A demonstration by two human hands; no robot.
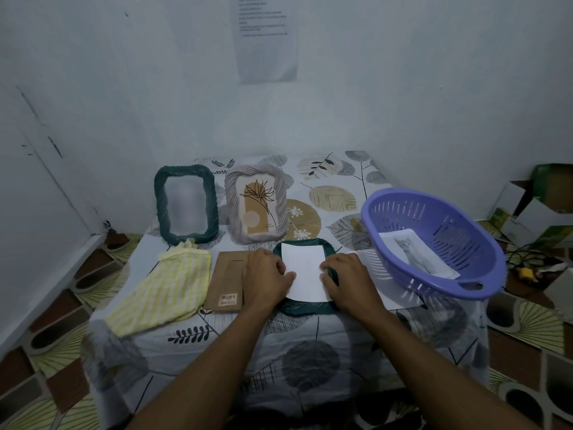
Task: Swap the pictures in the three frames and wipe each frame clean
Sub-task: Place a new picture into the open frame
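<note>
Table (310,346): covered with a leaf-print cloth; holds all the items below.

Flat frame (305,307): dark green with a rope-twist rim. It lies flat at the near middle of the table, between the two hands.

Paper (305,268): white and blank side up. It lies on the flat frame and covers the opening.

Left hand (266,277): rests at the paper's left edge with the fingers bent and the thumb laid on the paper. Cannot tell whether it pinches the sheet or only presses it.

Right hand (350,279): at the paper's right edge. The forefinger and thumb are curled close round the flat frame's right rim, and a strip of green shows between them. The fingertips touch the paper.

Board (228,280): a brown backing with a barcode label. It lies flat just left of the left hand and is partly under it.

Cloth (164,290): yellow and white striped. It lies crumpled left of the board.

Green frame (186,204): stands upright at the far left.

Grey frame (255,203): stands upright beside the green frame and holds a flower print.

Basket (434,212): purple and slotted, at the right of the table.

Cat picture (415,252): lies inside the basket.

Sheet (389,294): white, lying flat, partly under the basket and the right hand.
</note>
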